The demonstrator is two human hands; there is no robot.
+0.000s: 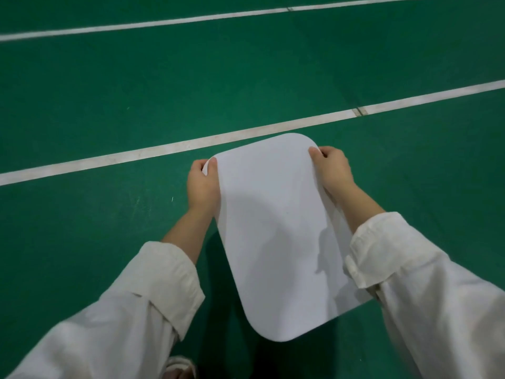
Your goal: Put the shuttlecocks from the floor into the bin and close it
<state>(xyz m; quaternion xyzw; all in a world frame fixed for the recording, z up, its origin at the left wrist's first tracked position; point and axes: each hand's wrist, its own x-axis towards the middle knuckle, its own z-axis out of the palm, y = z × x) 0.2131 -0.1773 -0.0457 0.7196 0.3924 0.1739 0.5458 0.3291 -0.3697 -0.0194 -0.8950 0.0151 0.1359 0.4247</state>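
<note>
A flat white lid point(276, 236) with rounded corners fills the middle of the view and hides whatever lies under it, so the bin itself cannot be seen. My left hand point(203, 186) grips the lid's far left corner, thumb on top. My right hand point(332, 169) grips the far right corner, thumb on top and fingers curled round the edge. No shuttlecocks are visible on the floor.
Green court floor point(109, 86) lies all around, crossed by white lines point(169, 147), with another white line point(164, 23) farther off. Part of a foot or shoe point(179, 369) shows at the bottom edge. Both forearms wear white sleeves.
</note>
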